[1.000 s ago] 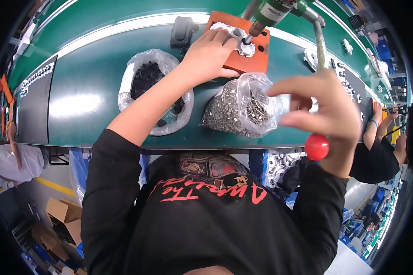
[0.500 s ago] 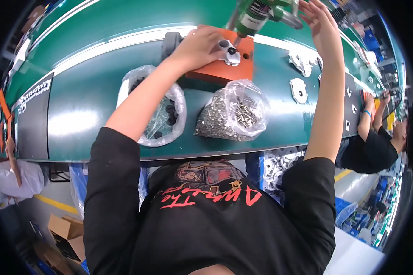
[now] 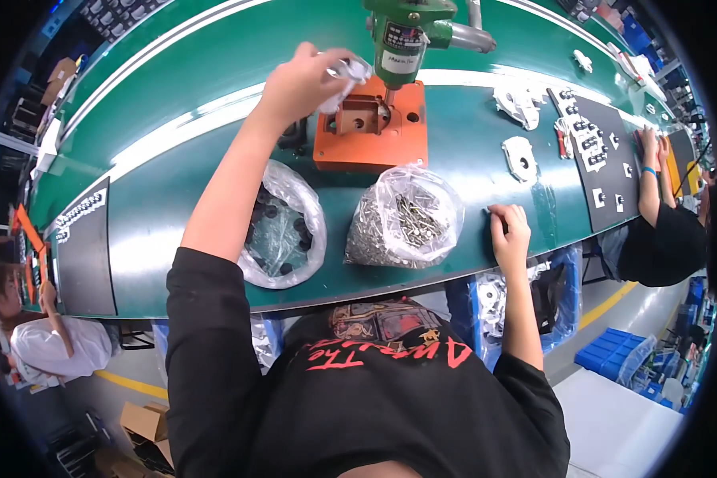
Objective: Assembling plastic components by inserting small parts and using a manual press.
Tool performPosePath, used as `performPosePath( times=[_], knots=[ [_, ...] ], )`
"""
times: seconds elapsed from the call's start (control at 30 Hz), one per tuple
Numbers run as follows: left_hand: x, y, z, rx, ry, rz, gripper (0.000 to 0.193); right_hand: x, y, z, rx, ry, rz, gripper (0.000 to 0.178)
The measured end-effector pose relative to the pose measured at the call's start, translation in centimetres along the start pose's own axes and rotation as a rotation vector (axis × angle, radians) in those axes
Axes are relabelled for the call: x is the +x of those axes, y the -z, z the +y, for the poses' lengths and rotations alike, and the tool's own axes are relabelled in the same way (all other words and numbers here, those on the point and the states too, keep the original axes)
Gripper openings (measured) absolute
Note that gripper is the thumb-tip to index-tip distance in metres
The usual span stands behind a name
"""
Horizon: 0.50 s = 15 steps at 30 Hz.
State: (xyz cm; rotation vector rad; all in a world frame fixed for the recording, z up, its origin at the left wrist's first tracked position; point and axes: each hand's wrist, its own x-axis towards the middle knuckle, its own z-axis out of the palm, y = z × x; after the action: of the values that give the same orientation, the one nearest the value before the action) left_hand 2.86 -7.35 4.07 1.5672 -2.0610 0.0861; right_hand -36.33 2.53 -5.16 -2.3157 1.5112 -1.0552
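My left hand (image 3: 295, 86) is closed on a silver-white metal casting (image 3: 352, 73), raised above the left side of an orange fixture block (image 3: 342, 158). The block's recess shows bare, with holes in its floor. Over its right side stands a green press (image 3: 400, 48), its steel rod reaching down near the recess. Low over the bench, my right hand (image 3: 513, 237) has loosely bent fingers, apart, with nothing visible in them. To its left sits a clear bag of metal screws (image 3: 414, 225). Another clear bag (image 3: 315, 247), holding black round pieces, lies below my left forearm.
Two pale castings (image 3: 519, 162) (image 3: 518, 105) lie on the right of the green bench. Beyond them a dark mat (image 3: 601, 151) carries several small parts, beside pliers with red handles (image 3: 562, 143). Co-workers (image 3: 665, 239) sit at both sides. Blue bins (image 3: 566, 303) stand under the bench edge.
My left hand has lifted the casting out of the orange block, up and left. My right hand has left the press handle area and come down beside the screw bag.
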Motion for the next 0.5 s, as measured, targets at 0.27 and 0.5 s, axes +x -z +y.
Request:
performPosePath(
  times=[0.27,0.5],
  knots=[
    [3.4,-3.8,-11.5,-0.851,0.886,0.182,0.066,0.7,-0.9,-0.4,-0.002,0.033,0.054,0.009],
    [1.8,-3.2,-11.0,-0.956,0.854,0.056,0.057,0.6,-1.0,-0.6,0.044,-0.022,0.087,0.007]
  ],
)
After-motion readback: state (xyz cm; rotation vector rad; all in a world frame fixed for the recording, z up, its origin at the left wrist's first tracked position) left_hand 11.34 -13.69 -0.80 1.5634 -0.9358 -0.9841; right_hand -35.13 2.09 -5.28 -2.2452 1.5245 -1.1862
